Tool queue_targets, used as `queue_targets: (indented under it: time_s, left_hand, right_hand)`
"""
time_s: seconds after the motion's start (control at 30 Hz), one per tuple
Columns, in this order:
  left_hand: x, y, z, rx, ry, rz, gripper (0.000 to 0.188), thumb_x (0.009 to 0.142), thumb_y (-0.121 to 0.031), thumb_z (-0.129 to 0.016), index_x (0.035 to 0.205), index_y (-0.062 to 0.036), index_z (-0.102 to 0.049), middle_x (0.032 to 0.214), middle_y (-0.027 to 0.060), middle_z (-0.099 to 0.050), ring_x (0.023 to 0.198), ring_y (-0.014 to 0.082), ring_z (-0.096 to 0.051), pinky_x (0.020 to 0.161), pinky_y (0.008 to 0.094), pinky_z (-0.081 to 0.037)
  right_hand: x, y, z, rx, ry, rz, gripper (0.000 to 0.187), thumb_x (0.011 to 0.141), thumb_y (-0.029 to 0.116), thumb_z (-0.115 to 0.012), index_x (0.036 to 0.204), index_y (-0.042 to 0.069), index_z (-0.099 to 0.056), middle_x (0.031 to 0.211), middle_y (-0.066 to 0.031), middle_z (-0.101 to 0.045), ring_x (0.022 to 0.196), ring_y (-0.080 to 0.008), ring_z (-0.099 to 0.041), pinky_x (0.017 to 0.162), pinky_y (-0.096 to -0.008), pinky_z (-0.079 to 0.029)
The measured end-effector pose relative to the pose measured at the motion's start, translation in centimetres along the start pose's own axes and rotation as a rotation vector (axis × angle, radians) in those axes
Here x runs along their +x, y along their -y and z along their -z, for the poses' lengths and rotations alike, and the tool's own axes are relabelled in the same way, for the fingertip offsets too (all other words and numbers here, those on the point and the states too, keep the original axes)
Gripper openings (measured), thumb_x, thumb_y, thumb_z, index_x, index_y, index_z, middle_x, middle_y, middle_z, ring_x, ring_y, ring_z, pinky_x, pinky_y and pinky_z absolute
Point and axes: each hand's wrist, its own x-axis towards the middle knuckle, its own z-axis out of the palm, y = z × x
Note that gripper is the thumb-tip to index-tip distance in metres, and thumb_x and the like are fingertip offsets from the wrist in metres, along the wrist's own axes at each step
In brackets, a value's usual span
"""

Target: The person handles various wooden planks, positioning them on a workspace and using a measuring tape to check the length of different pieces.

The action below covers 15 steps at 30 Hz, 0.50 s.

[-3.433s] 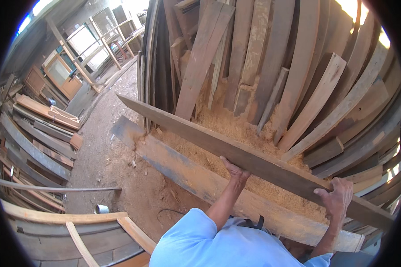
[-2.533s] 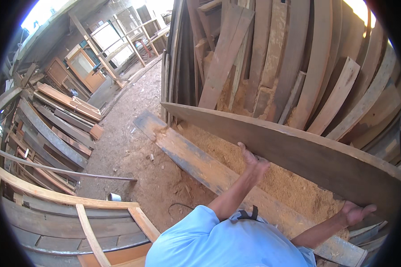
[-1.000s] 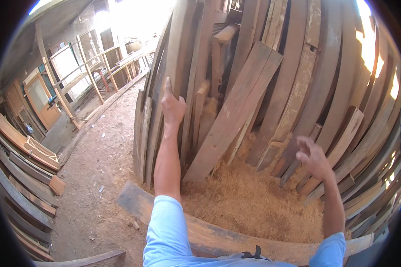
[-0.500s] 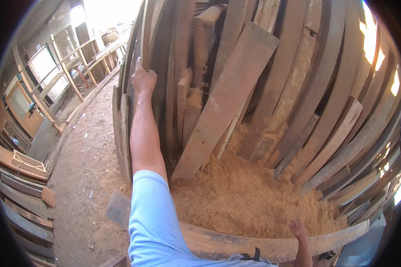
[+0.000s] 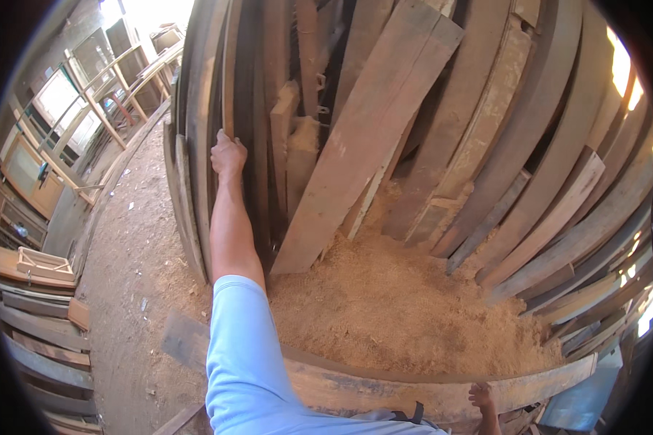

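My left hand (image 5: 228, 155) reaches far forward, its fingers closed at the lower end of a narrow wooden strip (image 5: 231, 69). The strip stands upright among dark boards. Just right of that forearm, a wide reddish-brown plank (image 5: 370, 138) leans at a slant, its foot near the sawdust (image 5: 406, 312). Low on the right, my right hand (image 5: 481, 395) holds nothing, with its fingers loosely curled and slightly apart. It hovers by a long horizontal plank (image 5: 392, 395) across the front; whether it touches that plank, I cannot tell.
Many tall boards (image 5: 519, 138) lean in a row from the middle to the right. On the left, stacked planks (image 5: 47, 330) lie beside a dirt floor (image 5: 134, 290). Farther back stand wooden frames (image 5: 87, 101). A bluish sheet (image 5: 584, 399) is at the lower right.
My left hand has come lower and nearer, from a pointing shape to closed at the strip's end. My right hand has dropped slightly and its fingers have loosened. The view has shifted a little.
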Motion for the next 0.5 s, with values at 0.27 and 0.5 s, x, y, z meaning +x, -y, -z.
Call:
queue_targets:
  time_s: [0.27,0.5]
  left_hand:
    - [-13.3,13.5,-0.2,0.015,0.243,-0.199,0.047,0.092,-0.026,-0.057,0.132,-0.0028,-0.053,0.111,0.0267,-0.067,0.104,0.0477,-0.062,0.092,0.0532,-0.050]
    - [-50.4,25.5,5.7,0.295,0.487,0.016,0.073,0.081,-0.034,-0.070,0.144,-0.0073,-0.043,0.157,0.0317,-0.019,0.145,0.0513,-0.016,0.117,0.0603,-0.014]
  right_hand:
    - [9.5,-1.1,-9.8,-1.294,-0.191,0.463,0.010,0.078,0.014,-0.072,0.082,0.008,-0.065,0.073,-0.0025,-0.061,0.059,-0.0149,-0.059,0.048,-0.0302,-0.045]
    - [12.3,-0.9,-16.7,-1.558,-0.060,0.362,0.021,0.085,0.021,-0.059,0.076,0.004,-0.065,0.066,-0.0054,-0.061,0.060,-0.0169,-0.060,0.055,-0.0356,-0.046]
